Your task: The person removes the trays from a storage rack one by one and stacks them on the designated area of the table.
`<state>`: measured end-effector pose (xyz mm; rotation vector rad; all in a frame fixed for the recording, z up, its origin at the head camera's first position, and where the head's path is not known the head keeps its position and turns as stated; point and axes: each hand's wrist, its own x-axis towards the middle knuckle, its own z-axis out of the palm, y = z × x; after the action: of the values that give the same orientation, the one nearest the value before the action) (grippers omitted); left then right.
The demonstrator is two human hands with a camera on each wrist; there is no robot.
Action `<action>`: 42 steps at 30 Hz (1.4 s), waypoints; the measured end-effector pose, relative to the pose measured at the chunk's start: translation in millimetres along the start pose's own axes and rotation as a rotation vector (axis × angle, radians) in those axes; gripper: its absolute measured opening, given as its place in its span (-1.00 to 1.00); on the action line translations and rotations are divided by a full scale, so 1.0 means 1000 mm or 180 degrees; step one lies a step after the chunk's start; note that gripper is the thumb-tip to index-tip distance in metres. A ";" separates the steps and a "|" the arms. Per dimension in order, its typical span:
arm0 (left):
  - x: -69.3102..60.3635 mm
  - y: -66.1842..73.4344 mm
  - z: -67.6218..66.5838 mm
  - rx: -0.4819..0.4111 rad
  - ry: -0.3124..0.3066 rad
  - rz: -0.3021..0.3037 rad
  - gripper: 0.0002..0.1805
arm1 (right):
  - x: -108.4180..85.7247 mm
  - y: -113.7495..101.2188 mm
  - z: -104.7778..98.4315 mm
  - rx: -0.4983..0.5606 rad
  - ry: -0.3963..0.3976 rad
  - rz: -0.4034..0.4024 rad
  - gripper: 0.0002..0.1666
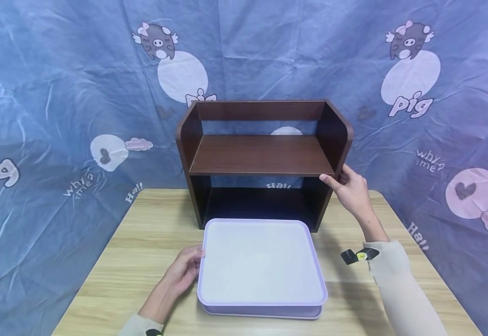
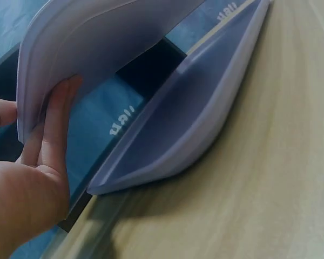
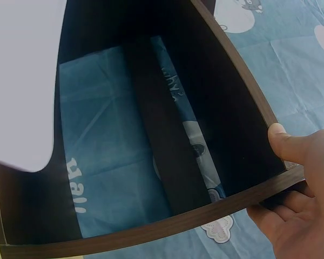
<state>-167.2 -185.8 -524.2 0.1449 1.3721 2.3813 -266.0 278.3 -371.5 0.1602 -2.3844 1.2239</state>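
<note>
A pale lavender tray (image 1: 260,261) is held above a second, similar tray (image 1: 265,311) that lies on the table. My left hand (image 1: 182,273) pinches the upper tray's left edge, thumb on one face and fingers on the other, as the left wrist view shows. That view also reveals a wide gap between the upper tray (image 2: 105,48) and the lower tray (image 2: 189,113). Behind them stands a dark brown two-tier shelf (image 1: 262,154). My right hand (image 1: 350,191) grips its right side panel near the middle board, with the thumb at the front, seen closely in the right wrist view.
The light wooden table (image 1: 151,242) carries the shelf and the lower tray. A blue cloth (image 1: 80,84) printed with pigs and lettering hangs behind and on both sides. The trays stand close to the shelf's lower front opening.
</note>
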 end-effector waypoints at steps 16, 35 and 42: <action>-0.002 -0.011 -0.005 0.0038 0.0147 -0.0231 -0.63 | -0.001 0.000 0.001 -0.0022 -0.0002 0.0029 -0.35; -0.003 -0.021 -0.006 0.0242 0.0342 -0.0429 -0.68 | 0.002 0.002 0.001 -0.0043 -0.0012 0.0033 -0.31; 0.000 -0.020 -0.008 0.0513 0.0402 -0.0465 -0.61 | 0.001 -0.001 0.000 0.0015 -0.0023 0.0096 -0.31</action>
<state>-164.5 -183.6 -545.4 -0.0614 1.5760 2.1918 -267.1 277.6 -370.3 0.1308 -2.3984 1.2449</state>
